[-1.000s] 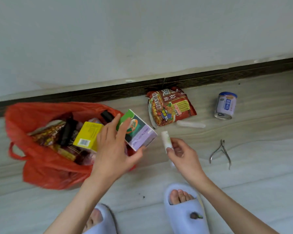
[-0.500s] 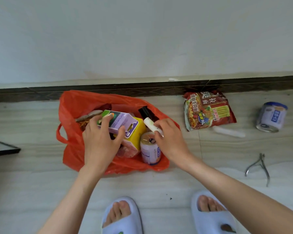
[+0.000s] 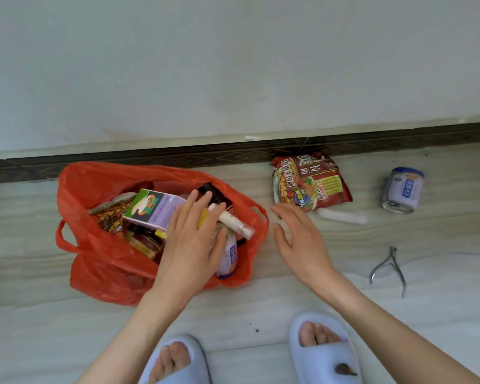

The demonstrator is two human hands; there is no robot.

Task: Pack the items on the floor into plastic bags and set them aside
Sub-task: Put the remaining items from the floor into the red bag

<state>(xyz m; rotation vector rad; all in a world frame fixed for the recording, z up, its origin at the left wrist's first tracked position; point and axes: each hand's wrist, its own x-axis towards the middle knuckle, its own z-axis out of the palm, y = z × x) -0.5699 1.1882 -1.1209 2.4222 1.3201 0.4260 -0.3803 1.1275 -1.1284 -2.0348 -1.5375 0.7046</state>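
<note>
1. My feet sit nearest, in pale blue slides – left slide (image 3: 178, 361), right slide (image 3: 326, 353) – on the pale wood-grain floor (image 3: 39, 342).
2. My left hand (image 3: 190, 245) hovers over the open mouth of the red plastic bag (image 3: 100, 267), fingers straight and spread, grip released and holding nothing.
3. My right hand (image 3: 302, 245) is just right of the bag, above the floor, fingers spread and relaxed, grip also released.
4. A pair of metal nippers (image 3: 389, 266) lies on the floor to the right, well apart from the bag.
5. Inside the bag: a purple and green carton (image 3: 153, 209) lying on top, a white tube (image 3: 232, 221) beside my left fingertips, a small can (image 3: 229, 257) at the near right side, a snack packet (image 3: 110, 214) at the left and a black object (image 3: 214, 194) toward the back.
6. Farther right on the floor, a white stick-shaped tube (image 3: 341, 216) lies just in front of a red instant noodle packet (image 3: 309, 182).
7. A white and blue can (image 3: 402, 189) lies on its side at the far right – near the dark skirting board (image 3: 150, 157) below the white wall (image 3: 233, 65).
</note>
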